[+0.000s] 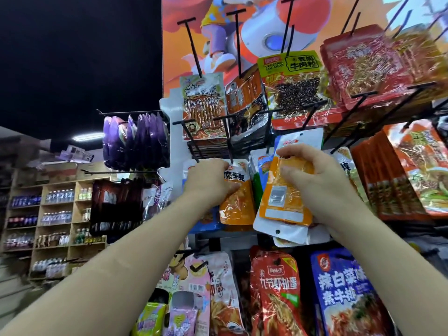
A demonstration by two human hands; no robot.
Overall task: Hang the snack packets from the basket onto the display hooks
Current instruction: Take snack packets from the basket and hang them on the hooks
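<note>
Hands: two, left hand (208,183) and right hand (322,180).

Orange packets in grip: two. The left hand grips the upright orange packet (238,202). The right hand grips the inverted orange packet (283,197).

T-ended hooks (363,94) in the row just above the grip: six counted.

Packet fronts above that row (203,105): four.

Large packet fronts below the grip: four, namely one red packet (276,287), one blue packet (339,299) and two pale packets (218,282).

Stack depths cannot be counted.

2 hands, left hand (209,181) and right hand (317,183), bare (forearms (126,258) uncovered too).
</note>
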